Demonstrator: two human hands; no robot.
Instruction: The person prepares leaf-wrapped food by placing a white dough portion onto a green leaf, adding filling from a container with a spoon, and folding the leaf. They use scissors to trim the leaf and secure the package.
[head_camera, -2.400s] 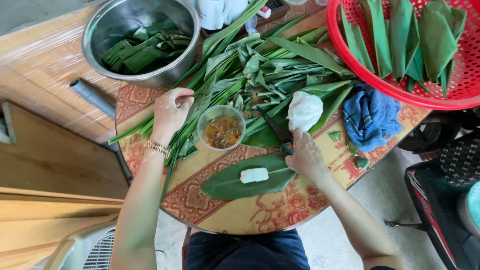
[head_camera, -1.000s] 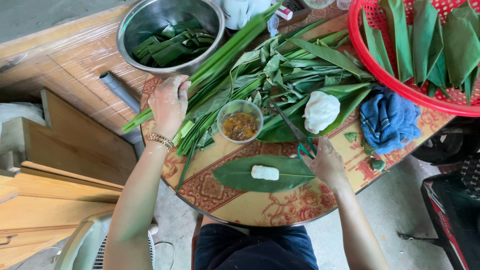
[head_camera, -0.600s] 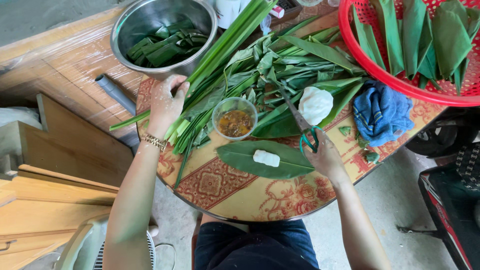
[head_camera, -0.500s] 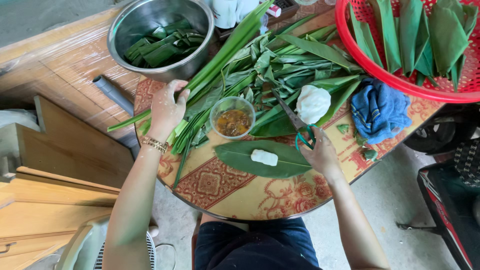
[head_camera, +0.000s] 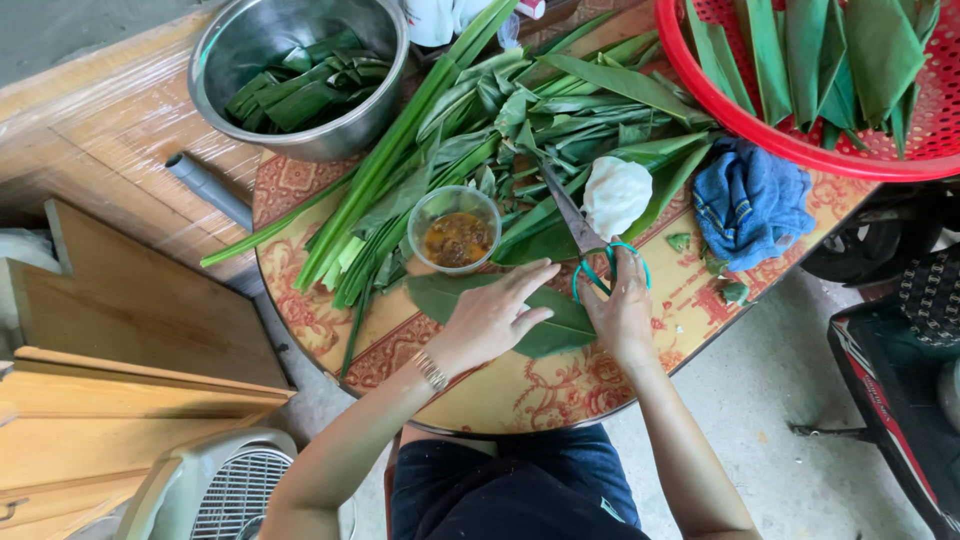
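While a dark-clothed lap fills the bottom of the frame, the left hand (head_camera: 492, 318) lies flat, fingers spread, on a broad green leaf (head_camera: 560, 325) at the near centre of the round patterned counter (head_camera: 520, 385). Just right of it, the right hand (head_camera: 622, 310) is closed on the green handles of scissors (head_camera: 585, 240), whose blades point up the frame. Above the left hand stands a small clear bowl of brown filling (head_camera: 457, 232). A white dough lump (head_camera: 617, 192) rests on piled long leaves (head_camera: 500, 120), with a blue cloth (head_camera: 752, 200) to the right. Farther up, a steel bowl (head_camera: 300, 70) sits upper left and a red basket (head_camera: 830, 90) upper right, both holding leaves.
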